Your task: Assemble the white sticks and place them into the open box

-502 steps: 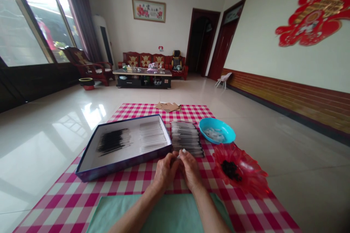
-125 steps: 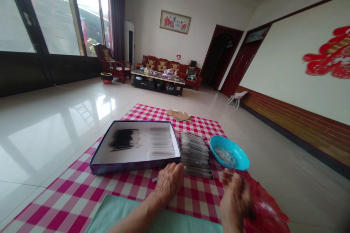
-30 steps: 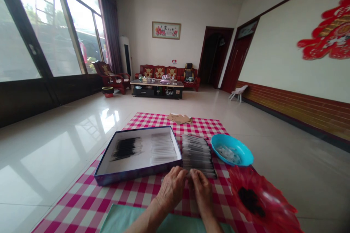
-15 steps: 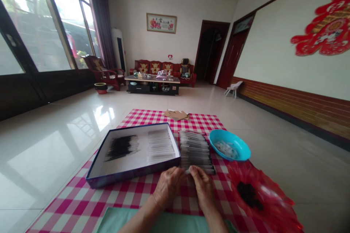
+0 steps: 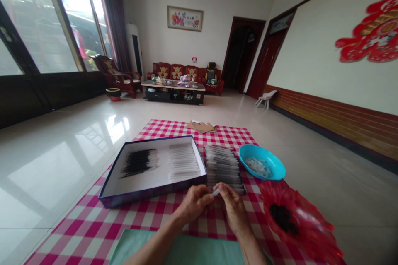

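My left hand (image 5: 195, 203) and my right hand (image 5: 232, 208) meet just in front of a row of translucent, dark-tipped pens (image 5: 224, 167). Both are closed, fingertips pinching a small whitish translucent pen piece (image 5: 216, 192) that bridges them. Most of this piece is covered by the fingers. To the left lies a shallow blue-edged box (image 5: 146, 198), holding a bunch of thin black sticks like pen refills (image 5: 137, 162) and a row of clear pen barrels (image 5: 184, 161). On the right, a blue bowl (image 5: 277, 167) contains small translucent pieces (image 5: 258, 167).
A red petal-edged bowl (image 5: 314, 219) with small black pieces (image 5: 283, 218) stands near my right forearm. Torn cardboard (image 5: 202, 127) lies at the far end of the checkered cloth (image 5: 77, 232). Green fabric (image 5: 192, 250) is under my forearms. A coffee table (image 5: 173, 91) stands farther off.
My hands have shifted slightly, and more of the whitish piece shows between the fingertips. The camera view has tilted a little; the bowls and box stay in place.
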A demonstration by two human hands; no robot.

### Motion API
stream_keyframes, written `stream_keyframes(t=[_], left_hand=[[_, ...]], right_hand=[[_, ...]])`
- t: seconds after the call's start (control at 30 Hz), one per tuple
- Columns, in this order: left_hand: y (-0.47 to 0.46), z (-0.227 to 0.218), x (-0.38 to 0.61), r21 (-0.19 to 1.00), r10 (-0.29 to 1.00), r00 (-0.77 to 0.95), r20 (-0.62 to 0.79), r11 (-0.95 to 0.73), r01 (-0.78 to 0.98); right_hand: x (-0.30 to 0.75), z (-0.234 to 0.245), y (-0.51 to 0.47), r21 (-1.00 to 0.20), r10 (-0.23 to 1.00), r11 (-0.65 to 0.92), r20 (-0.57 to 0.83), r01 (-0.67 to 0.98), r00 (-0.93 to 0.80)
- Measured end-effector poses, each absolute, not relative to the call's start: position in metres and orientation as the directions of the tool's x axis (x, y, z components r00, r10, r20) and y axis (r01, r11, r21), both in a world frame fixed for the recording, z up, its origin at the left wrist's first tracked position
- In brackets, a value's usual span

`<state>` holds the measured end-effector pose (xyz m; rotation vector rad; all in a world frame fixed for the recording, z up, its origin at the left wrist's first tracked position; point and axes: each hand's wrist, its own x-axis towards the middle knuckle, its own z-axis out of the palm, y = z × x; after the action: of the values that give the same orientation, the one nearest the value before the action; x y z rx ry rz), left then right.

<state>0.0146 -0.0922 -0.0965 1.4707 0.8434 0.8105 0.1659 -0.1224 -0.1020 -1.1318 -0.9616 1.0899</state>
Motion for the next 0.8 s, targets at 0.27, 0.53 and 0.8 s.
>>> stream_keyframes(t=[0.27, 0.53, 0.8], left_hand=[[-0.105, -0.107, 0.025, 0.650, 0.825, 0.290, 0.484, -0.561, 0.512], [-0.107, -0.100, 0.026, 0.648, 0.847, 0.284, 0.450, -0.529, 0.548], [-0.094, -0.094, 0.025, 0.929, 0.805, 0.541, -0.244, 0.354, -0.107]], right_hand=[[0.154, -0.107, -0.117, -0.966, 0.952, 0.010, -0.070, -0.258, 0.297], [0.157, -0.106, -0.121, -0.989, 0.950, 0.085, 0.044, -0.120, 0.310], [0.156, -0.103, -0.124, -0.965, 0.968, 0.102, 0.040, -0.241, 0.249]])
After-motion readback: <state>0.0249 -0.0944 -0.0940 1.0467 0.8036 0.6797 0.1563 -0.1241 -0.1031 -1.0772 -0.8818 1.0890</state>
